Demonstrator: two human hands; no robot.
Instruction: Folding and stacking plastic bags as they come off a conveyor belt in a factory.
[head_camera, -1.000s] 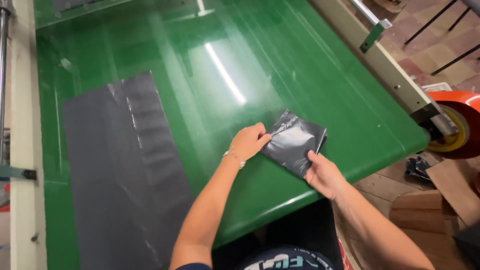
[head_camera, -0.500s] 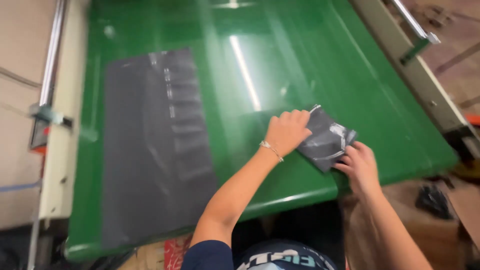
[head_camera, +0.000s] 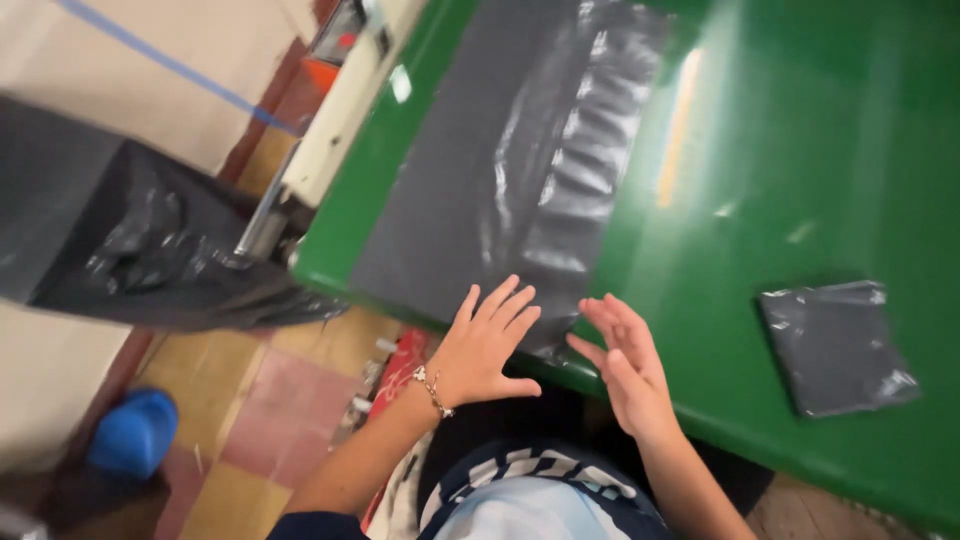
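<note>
Plastic sheet (head_camera: 510, 170), long, dark grey and glossy, lies flat on the green tabletop (head_camera: 790, 150), running from the near edge away toward the far end, wrinkled along its right side. Your left hand (head_camera: 487, 345) sits at its near end, palm down, fingers spread and flat, fingertips on or just over the sheet's edge; nothing is gripped. Your right hand (head_camera: 625, 365) is just beside it, at the sheet's near right corner, fingers straight and apart, palm turned inward, holding nothing; whether it touches the sheet cannot be told. A thin bracelet (head_camera: 434, 390) circles your left wrist. To the right, well apart from both hands, a small folded dark packet (head_camera: 835, 345) rests on the tabletop. To the left, beyond the table's edge, a black bag (head_camera: 130, 250) hangs, with a blue object (head_camera: 135, 432) on the tiled floor (head_camera: 270, 420) below it.
</note>
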